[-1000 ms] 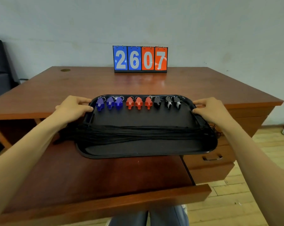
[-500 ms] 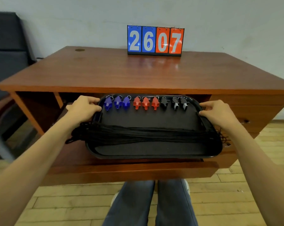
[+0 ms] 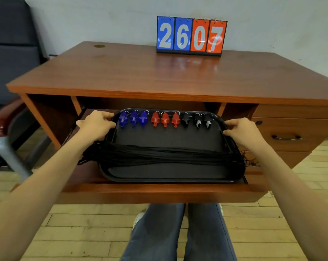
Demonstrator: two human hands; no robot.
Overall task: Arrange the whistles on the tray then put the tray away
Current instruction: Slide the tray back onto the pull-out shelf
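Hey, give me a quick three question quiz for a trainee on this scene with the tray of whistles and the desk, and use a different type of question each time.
1. True or false: the whistles sit in one row along the far side of the tray, grouped blue, red, black.
2. Multiple choice: the scoreboard on the desk reads A) 2607, B) 0726, C) 2670.
3. Short answer: what do the left hand and the right hand both grip?

Key: 1 true. 2 A. 3 the tray, one hand at each short end.
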